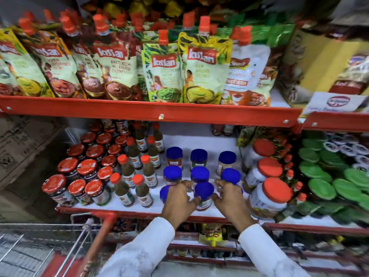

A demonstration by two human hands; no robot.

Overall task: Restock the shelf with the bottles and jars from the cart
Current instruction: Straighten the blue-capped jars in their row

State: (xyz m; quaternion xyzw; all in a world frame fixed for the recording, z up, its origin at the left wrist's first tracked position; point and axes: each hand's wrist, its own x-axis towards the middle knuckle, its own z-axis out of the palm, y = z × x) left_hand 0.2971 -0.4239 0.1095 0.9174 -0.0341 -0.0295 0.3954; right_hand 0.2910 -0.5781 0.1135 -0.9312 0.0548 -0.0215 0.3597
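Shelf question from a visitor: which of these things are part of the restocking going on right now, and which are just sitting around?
Part of the job:
blue-lidded jars
left hand
right hand
shelf
cart

Just sitting there:
chutney pouches on the shelf above
red-lidded jars
sauce bottles
green-lidded tubs

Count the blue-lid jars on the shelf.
8 visible: back row; middle row; front. The hands may hide another.
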